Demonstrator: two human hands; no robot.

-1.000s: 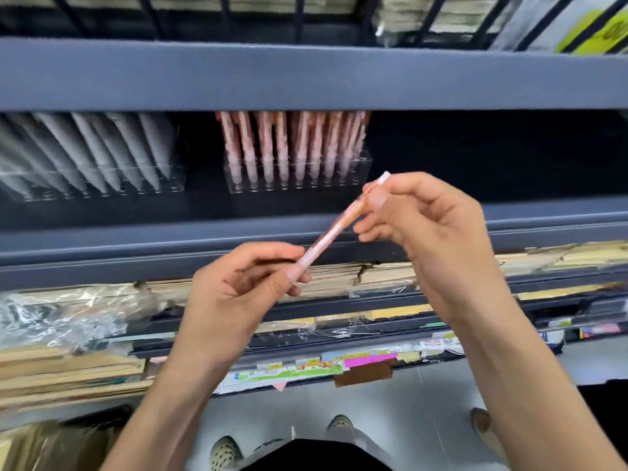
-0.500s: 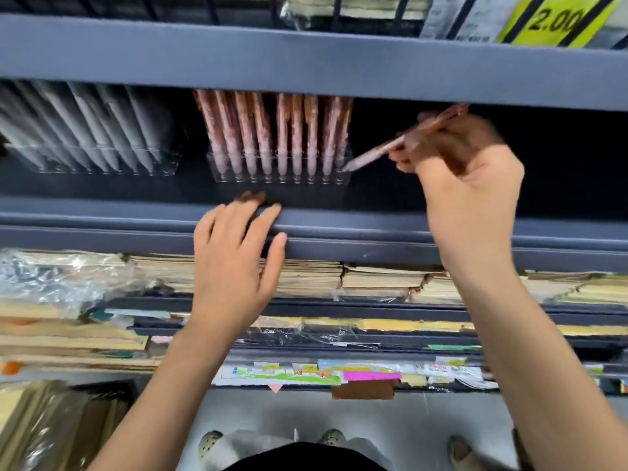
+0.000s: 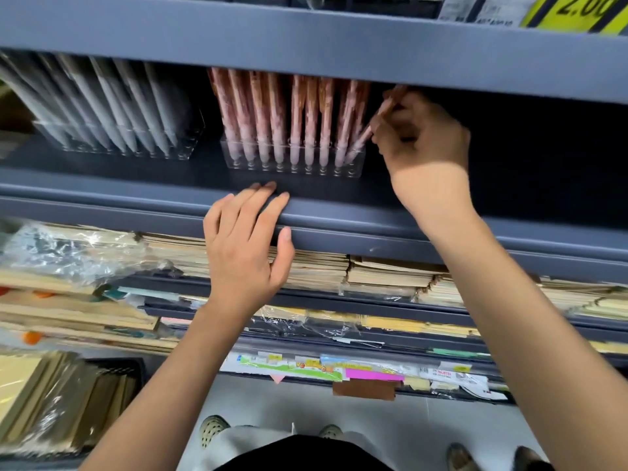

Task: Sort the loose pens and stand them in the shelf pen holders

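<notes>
While the right hand (image 3: 421, 137) pinches the loose pink pen (image 3: 362, 139) in curled fingers, the pen slants from upper right down to lower left, its lower tip at the right end of the clear pen holder (image 3: 292, 166), just left of the hand; whether it sits in a slot I cannot tell. That holder carries a row of upright pink pens (image 3: 278, 124), and a second clear holder (image 3: 119, 149), well to the left, carries leaning grey pens (image 3: 112, 107). Lower down, the left hand (image 3: 244, 239) rests straight-fingered on the shelf edge (image 3: 339, 212), holding nothing.
</notes>
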